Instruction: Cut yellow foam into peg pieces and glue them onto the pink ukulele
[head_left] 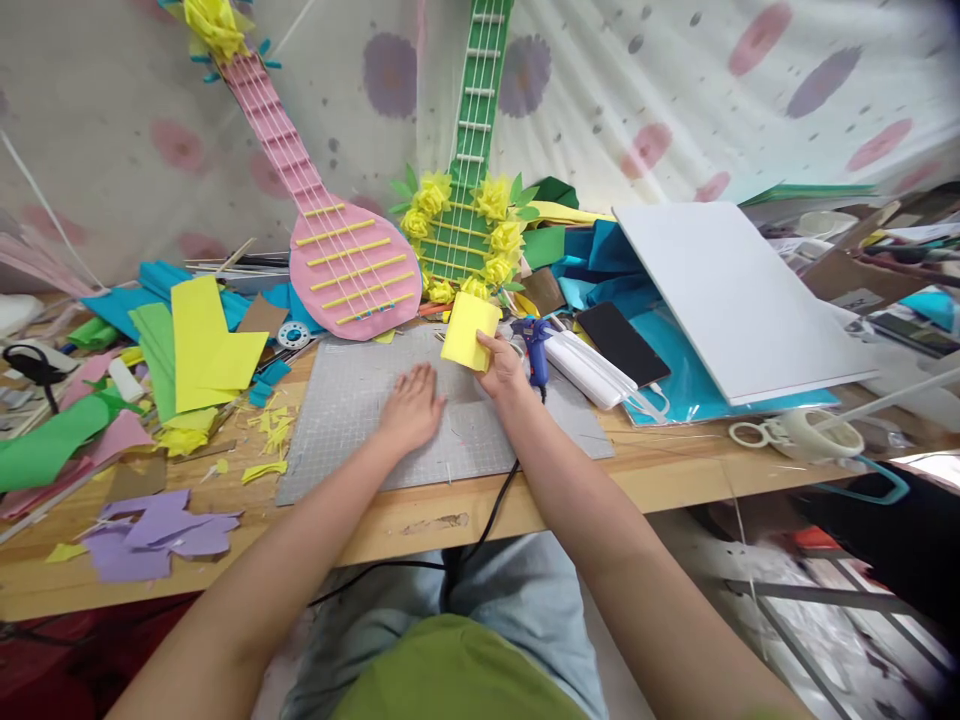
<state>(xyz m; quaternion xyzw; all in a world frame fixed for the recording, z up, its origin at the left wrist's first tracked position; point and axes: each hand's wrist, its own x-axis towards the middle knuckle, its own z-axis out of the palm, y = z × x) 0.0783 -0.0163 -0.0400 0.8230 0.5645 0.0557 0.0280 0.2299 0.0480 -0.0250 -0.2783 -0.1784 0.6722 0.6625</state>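
Observation:
My left hand [412,405] lies flat on the grey cutting mat [330,430], fingers stretched out and nothing in it. Above the mat, my right hand [501,365] grips a piece of yellow paper [469,330] by its lower right side; the piece is roughly rectangular and slightly curved. A blue glue gun [535,350] sits just right of this hand. Behind the mat stand a pink paper-covered lute-like instrument [360,270] and a green one [469,215] trimmed with yellow paper flowers [493,197].
Yellow [199,345] and purple paper scraps [161,530] cover the left of the table. To the right are a white power strip [585,365], a dark phone [622,343], a white board [735,290] and a tape roll [817,437]. A black cable [499,505] hangs over the front edge.

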